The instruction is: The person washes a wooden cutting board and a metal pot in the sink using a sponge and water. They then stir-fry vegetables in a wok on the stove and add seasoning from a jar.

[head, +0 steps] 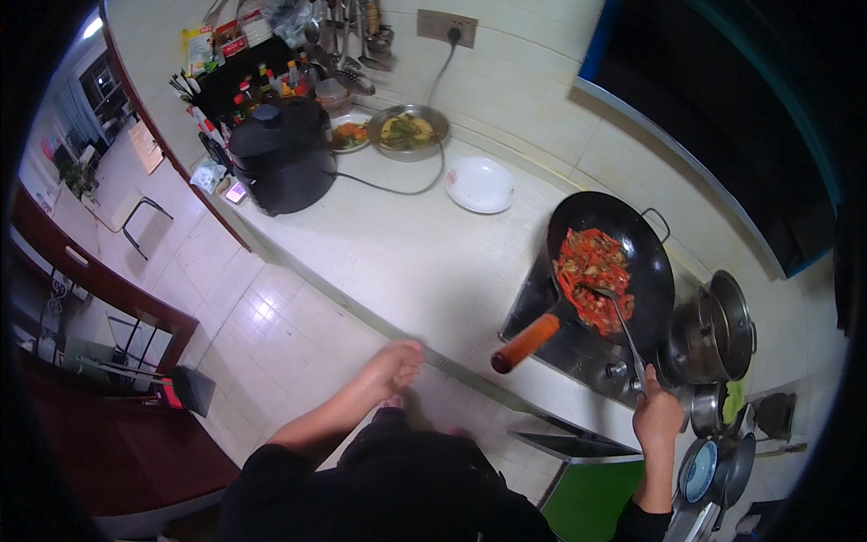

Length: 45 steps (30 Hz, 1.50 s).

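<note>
A black wok [653, 271] with an orange-brown wooden handle [528, 341] sits on the gas stove [584, 359]. Sliced red peppers with browned pieces, perhaps meat, [590, 261] lie in it. My right hand [657, 413] grips the handle end of a metal spatula [628, 328], whose head rests in the food. Off the counter's front edge, my left hand [398, 369] hangs with its fingers curled and nothing visible in them; it does not touch the wok handle. A white plate [481, 185] with a few small specks lies on the counter left of the wok.
A black electric cooker [284, 156] stands at the counter's left, its cord [406, 192] looping to a wall socket [447, 28]. Behind are a steel bowl of food [410, 152], a plate of food [350, 147] and seasoning bottles [294, 78]. Steel pots [691, 345] stand right of the wok, under the range hood [684, 146].
</note>
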### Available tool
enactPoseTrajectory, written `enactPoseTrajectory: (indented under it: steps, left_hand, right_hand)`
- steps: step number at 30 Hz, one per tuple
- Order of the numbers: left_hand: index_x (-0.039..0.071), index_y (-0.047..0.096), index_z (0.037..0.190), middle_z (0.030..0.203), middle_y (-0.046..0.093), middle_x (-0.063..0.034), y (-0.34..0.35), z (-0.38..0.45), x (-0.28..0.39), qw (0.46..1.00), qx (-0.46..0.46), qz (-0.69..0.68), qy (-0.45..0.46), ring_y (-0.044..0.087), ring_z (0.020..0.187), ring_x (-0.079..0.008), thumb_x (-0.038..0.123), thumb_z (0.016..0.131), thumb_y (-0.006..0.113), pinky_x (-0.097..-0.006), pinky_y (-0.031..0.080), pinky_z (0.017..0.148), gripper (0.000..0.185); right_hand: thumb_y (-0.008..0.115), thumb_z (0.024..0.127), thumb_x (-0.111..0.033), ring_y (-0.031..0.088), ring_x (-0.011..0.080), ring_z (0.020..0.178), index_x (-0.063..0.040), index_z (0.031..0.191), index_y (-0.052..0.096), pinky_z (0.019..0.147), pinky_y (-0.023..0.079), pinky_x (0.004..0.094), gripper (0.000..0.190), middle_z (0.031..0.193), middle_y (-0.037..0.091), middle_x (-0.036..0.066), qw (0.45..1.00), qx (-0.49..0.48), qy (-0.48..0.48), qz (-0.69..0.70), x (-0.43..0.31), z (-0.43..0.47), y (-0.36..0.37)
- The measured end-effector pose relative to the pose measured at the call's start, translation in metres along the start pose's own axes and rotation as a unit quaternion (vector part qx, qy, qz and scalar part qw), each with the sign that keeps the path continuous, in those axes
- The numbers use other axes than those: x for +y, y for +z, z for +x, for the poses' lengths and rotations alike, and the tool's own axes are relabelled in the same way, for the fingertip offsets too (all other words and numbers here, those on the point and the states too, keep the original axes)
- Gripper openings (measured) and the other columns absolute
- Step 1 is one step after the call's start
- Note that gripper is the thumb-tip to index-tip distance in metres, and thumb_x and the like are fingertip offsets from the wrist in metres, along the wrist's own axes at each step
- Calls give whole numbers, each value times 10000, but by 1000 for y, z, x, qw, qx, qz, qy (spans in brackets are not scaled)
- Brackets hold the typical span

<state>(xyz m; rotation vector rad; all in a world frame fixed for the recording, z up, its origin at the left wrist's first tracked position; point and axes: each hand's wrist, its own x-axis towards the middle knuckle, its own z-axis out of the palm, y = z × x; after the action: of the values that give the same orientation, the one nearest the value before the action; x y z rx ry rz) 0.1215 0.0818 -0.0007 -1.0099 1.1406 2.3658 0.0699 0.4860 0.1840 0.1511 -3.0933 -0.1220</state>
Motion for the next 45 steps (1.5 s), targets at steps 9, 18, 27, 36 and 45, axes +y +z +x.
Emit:
enactPoseTrajectory:
  steps: [9, 18, 27, 36, 45]
  left_hand:
    - [114, 559, 885, 750, 562, -18, -36, 36, 19, 995, -56, -57, -62, 490, 615, -146, 71, 815, 550, -272, 395, 513, 83]
    - [126, 533, 841, 725, 498, 3, -17, 49, 22, 987, -141, -8, -80, 462, 637, -140, 171, 818, 563, -285, 382, 568, 59]
    - [142, 531, 869, 719, 535, -3, 12, 36, 10, 979, -164, -14, -119, 474, 593, -144, 94, 795, 547, -253, 393, 552, 89]
    - [125, 533, 893, 695, 539, -2, 11, 21, -10, 984, -88, -60, -145, 474, 547, -139, 91, 805, 550, -259, 395, 521, 96]
    - [149, 538, 871, 695, 589, -4, -18, -1, -38, 985, -65, -125, -103, 526, 554, -150, 104, 808, 545, -282, 434, 564, 77]
  right_hand:
    - [639, 695, -47, 606, 369, 733, -136, 1172, 588, 659, 475, 435, 489, 805, 618, 218, 992, -39, 117, -2, -28, -15, 1]
    - [564, 735, -59, 611, 338, 738, -135, 1171, 575, 639, 470, 435, 442, 787, 626, 163, 989, -36, 135, -43, -49, -20, -40]
    - [538, 769, -102, 624, 314, 712, -105, 1219, 533, 603, 486, 428, 450, 786, 637, 154, 993, 53, 100, 12, -31, 7, 34]
    - [540, 871, -234, 628, 261, 636, -11, 1279, 439, 535, 498, 374, 476, 767, 629, 174, 970, 32, -73, 231, -33, -4, 58]
    - [563, 850, -198, 611, 354, 744, 3, 1162, 512, 683, 494, 434, 375, 829, 607, 205, 962, 59, 161, 213, 66, 23, 200]
